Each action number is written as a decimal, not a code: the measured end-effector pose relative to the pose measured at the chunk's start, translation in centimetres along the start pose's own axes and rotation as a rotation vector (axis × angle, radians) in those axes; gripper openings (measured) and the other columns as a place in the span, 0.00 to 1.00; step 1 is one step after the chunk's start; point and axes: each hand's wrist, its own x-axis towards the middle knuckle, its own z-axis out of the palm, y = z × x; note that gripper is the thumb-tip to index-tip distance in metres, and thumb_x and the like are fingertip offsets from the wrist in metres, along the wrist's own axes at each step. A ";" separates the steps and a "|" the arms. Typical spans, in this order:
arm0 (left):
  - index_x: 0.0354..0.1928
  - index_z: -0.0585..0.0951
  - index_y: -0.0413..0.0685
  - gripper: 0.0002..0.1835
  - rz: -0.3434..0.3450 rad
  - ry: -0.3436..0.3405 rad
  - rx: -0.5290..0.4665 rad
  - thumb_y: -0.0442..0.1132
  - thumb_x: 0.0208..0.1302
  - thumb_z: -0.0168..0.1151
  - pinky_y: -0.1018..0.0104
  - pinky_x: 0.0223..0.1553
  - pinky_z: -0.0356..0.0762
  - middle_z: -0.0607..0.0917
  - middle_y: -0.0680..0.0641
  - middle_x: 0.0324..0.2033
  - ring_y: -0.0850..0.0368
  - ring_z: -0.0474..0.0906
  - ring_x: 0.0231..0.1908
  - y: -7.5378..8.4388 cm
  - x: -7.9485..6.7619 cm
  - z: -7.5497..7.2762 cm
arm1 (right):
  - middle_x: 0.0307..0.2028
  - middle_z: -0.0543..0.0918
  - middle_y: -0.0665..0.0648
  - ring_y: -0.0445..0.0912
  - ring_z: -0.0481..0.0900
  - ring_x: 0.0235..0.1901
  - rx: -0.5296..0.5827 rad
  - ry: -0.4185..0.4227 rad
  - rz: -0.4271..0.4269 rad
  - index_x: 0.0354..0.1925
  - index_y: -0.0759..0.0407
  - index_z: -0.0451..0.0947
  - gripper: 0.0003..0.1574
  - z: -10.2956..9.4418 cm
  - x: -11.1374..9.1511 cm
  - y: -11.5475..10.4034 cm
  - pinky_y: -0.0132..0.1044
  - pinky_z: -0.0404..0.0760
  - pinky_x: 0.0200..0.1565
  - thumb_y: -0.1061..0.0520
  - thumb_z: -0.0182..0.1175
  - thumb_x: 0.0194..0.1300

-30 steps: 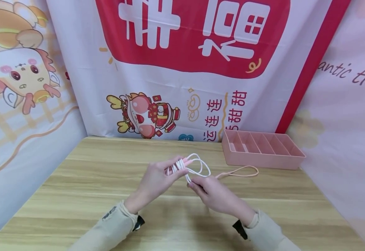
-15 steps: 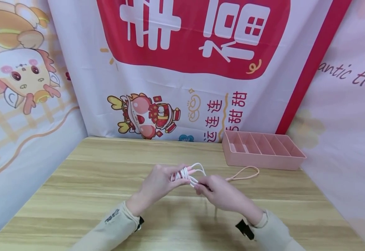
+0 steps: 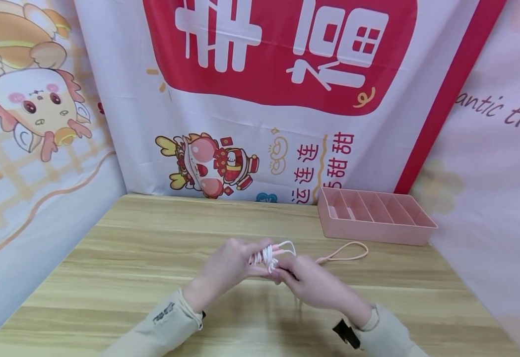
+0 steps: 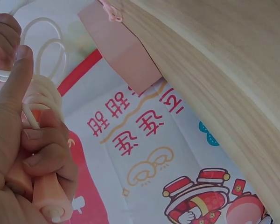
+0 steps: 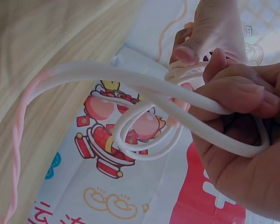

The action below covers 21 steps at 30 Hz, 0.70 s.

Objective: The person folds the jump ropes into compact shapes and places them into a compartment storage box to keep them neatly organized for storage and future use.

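I see white cord (image 3: 267, 257), coiled round pink handles (image 4: 50, 196), gripped by left hand (image 3: 225, 267) and right hand (image 3: 312, 282), peach loop (image 3: 331, 258) toward three o'clock

Beyond and to the right of the right grip (image 3: 311, 282), a pink divided box (image 3: 376, 232) stood on the wood-grain surface (image 3: 121, 267). A red-and-white banner (image 3: 260, 84) hung farther beyond. Left of the grip hung a cartoon-printed cloth (image 3: 36, 106); right, a pale cloth (image 3: 507, 163) with cut-off lettering, apparently "antic tim".
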 end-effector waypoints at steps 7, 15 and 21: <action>0.50 0.84 0.58 0.29 0.108 -0.012 0.130 0.66 0.50 0.67 0.77 0.18 0.66 0.83 0.58 0.25 0.70 0.66 0.18 0.2 -0.1 0.3 | 0.27 0.76 0.44 0.35 0.71 0.27 -0.005 -0.012 -0.044 0.31 0.54 0.77 0.11 0.3 0.1 0.0 0.30 0.74 0.30 0.61 0.56 0.73; 0.48 0.84 0.61 0.20 0.142 -0.012 0.193 0.56 0.53 0.72 0.77 0.13 0.52 0.72 0.61 0.16 0.71 0.57 0.14 0.7 0.3 -0.3 | 0.22 0.76 0.45 0.32 0.67 0.21 0.043 -0.006 -0.034 0.29 0.53 0.78 0.12 -1.0 0.0 0.4 0.29 0.71 0.22 0.57 0.58 0.73; 0.46 0.84 0.61 0.18 0.148 -0.009 0.180 0.54 0.54 0.71 0.77 0.12 0.50 0.68 0.62 0.15 0.71 0.55 0.14 0.6 0.2 -0.3 | 0.23 0.77 0.46 0.33 0.69 0.22 0.130 -0.053 -0.011 0.33 0.55 0.81 0.12 -1.7 -0.1 0.9 0.29 0.72 0.23 0.52 0.57 0.73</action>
